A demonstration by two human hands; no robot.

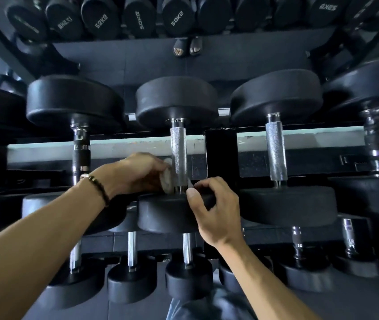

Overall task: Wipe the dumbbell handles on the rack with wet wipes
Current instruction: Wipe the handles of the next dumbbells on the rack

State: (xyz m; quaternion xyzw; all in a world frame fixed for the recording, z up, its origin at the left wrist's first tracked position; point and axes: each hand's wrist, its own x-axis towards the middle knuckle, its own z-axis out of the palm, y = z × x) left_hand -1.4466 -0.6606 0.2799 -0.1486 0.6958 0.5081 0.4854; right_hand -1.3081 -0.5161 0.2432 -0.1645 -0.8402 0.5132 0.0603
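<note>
Head: hands [137, 174] (both) wiping handle [178, 148].

This is a gym's free-weights area. A black metal rack [221, 148] fills the view, its tiers loaded with dumbbells. On its middle tier lie large black rubber-headed dumbbells with knurled steel handles [276, 148]. Below that tier sit smaller black dumbbells with smooth chrome handles [187, 269]. Above the rack's middle tier runs a row of big round black dumbbell heads stamped with white weight marks such as "50KG" and "52KG" [176, 18]. Dark rubber tile flooring [230, 56] lies under the rack.
</note>
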